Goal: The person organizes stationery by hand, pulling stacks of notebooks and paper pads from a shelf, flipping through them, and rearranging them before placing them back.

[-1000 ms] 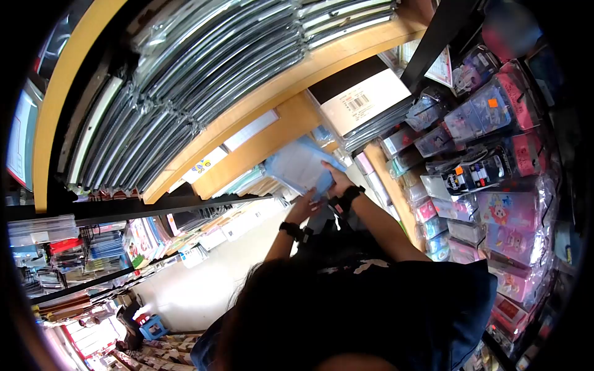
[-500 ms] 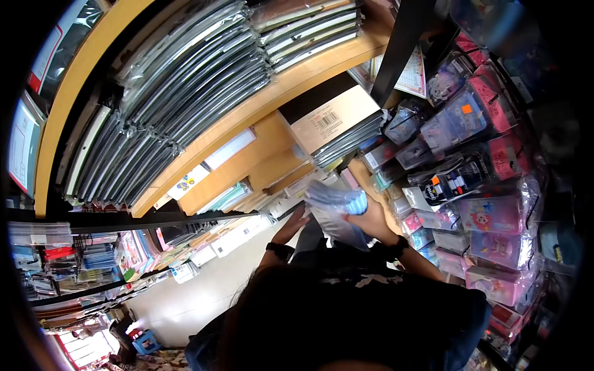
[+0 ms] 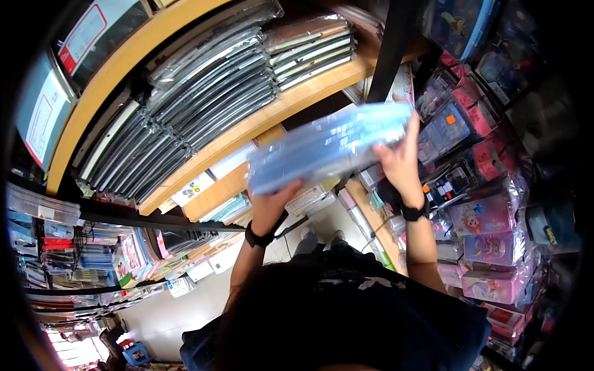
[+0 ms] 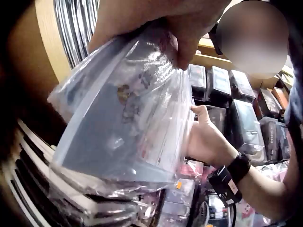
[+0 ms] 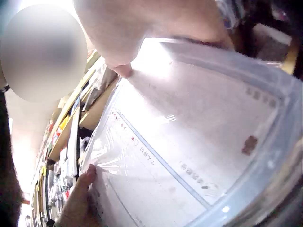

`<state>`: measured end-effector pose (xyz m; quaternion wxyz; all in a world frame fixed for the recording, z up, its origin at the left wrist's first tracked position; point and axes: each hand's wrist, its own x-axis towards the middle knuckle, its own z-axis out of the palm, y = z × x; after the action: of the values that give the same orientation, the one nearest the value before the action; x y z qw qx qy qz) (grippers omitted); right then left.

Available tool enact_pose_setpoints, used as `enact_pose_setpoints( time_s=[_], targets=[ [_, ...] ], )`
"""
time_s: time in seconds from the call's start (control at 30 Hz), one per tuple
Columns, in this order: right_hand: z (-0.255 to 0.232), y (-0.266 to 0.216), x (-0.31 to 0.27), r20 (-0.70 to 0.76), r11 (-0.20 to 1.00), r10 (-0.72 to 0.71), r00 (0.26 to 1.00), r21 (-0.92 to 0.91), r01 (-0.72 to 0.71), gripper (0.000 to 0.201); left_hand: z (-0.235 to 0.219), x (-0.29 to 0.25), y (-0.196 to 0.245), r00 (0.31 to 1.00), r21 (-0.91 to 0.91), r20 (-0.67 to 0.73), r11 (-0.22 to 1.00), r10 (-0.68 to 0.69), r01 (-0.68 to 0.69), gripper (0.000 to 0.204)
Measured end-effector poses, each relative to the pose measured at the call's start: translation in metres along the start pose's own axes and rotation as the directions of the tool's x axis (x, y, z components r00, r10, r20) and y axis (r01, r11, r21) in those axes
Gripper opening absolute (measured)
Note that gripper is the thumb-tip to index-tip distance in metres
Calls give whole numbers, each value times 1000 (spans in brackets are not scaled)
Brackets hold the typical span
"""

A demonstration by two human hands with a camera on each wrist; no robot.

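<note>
A pale blue folder [image 3: 328,145] in clear, glossy plastic wrap is held up between both hands, slanting in front of the shelves. At its lower left corner my left hand [image 3: 275,201] grips the edge. My right hand [image 3: 403,154] holds the opposite end, thumb toward me. A small cartoon print shows on the wrapped folder [image 4: 118,109] in the left wrist view, where the wrap bunches under the left thumb. From the right wrist, the folder [image 5: 189,127] shows white sheets with printed lines and small red stars inside blue borders.
Behind it, a wooden shelf [image 3: 247,133] carries stacked black wrapped albums [image 3: 216,93]. Pink and clear packaged goods [image 3: 489,213] hang close on the right. A black upright post [image 3: 396,49] stands at the back. Lower shelves [image 3: 133,253] of booklets run along the left, above a pale floor [image 3: 167,315].
The folder was low before the body, then bundled in my right hand with the left hand apart. Now it is raised, turned lengthwise and held by both hands, which have spread apart.
</note>
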<state>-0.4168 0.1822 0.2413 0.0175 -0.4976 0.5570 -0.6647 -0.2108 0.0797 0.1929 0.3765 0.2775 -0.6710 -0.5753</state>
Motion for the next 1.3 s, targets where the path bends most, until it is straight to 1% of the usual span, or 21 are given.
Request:
enact_pose_setpoints(
  time_s=[0.1,0.13,0.2,0.3,0.37,0.4,0.43,0.5,0.53,0.57,0.63,0.67,0.73,0.87,0.93,1.0,1.03,1.07,1.1,1.17,1.3],
  targets=[
    [18,33,17,-84,999,-43,996,28,45,75,12,33,-5,979,15,-82,982,189,-188,59],
    [20,44,17,-48,999,-34,998,38,35,75,15,39,-6,952,25,-130,960,279,-278,67],
    [23,74,11,-92,999,-38,995,15,40,71,16,47,-19,958,-25,-115,964,261,-265,72],
    [22,69,5,-157,999,-9,988,-34,4,66,25,45,-26,971,-131,-146,969,188,-208,74],
    [17,52,11,-206,998,-2,978,68,16,64,29,29,-8,901,179,-162,910,402,-373,74],
    [18,42,16,-254,989,-35,967,134,70,65,32,27,-9,925,-143,-194,923,327,-356,72],
    [17,39,22,-298,989,-97,950,80,126,69,28,30,-11,928,-145,-194,926,318,-348,72],
    [17,25,31,-324,969,-145,935,144,200,71,13,41,-17,790,153,-167,807,590,-571,70],
    [19,27,35,-328,952,-148,933,207,224,71,14,48,-2,720,184,-152,735,677,-652,68],
    [20,33,37,-314,956,-153,937,193,221,70,16,54,-1,762,81,-161,778,627,-623,70],
    [24,57,35,-294,985,-147,944,40,166,69,18,63,-14,943,-148,-168,938,288,-313,69],
    [25,72,28,-236,990,-24,971,127,55,70,19,63,-25,944,-150,-159,938,288,-312,69],
    [30,93,19,-301,990,-9,954,131,50,75,22,66,-43,987,-100,-116,987,115,-127,66],
    [27,105,19,-301,972,3,954,227,69,79,28,65,-52,968,-141,-102,960,229,-242,62],
    [35,100,27,-333,974,-40,942,198,111,79,33,72,-52,900,-67,-239,919,364,-389,55],
    [42,107,41,-352,985,-103,930,96,145,77,32,74,-51,899,-36,-273,931,341,-364,50],
    [47,102,47,-354,980,-123,927,101,169,78,32,75,-43,885,-5,-315,932,342,-362,46],
    [48,103,52,-317,971,-122,941,160,179,78,37,72,-34,866,-108,-346,901,361,-419,36],
    [49,103,54,-280,957,-124,952,220,189,78,35,72,-40,870,-104,-345,906,353,-409,36],
    [49,101,56,-257,954,-129,958,230,191,77,32,77,-52,816,-24,-364,872,448,-489,31],
    [43,94,53,-223,963,-124,967,209,171,75,35,69,-30,818,-22,-354,871,453,-491,26]
  ],
)
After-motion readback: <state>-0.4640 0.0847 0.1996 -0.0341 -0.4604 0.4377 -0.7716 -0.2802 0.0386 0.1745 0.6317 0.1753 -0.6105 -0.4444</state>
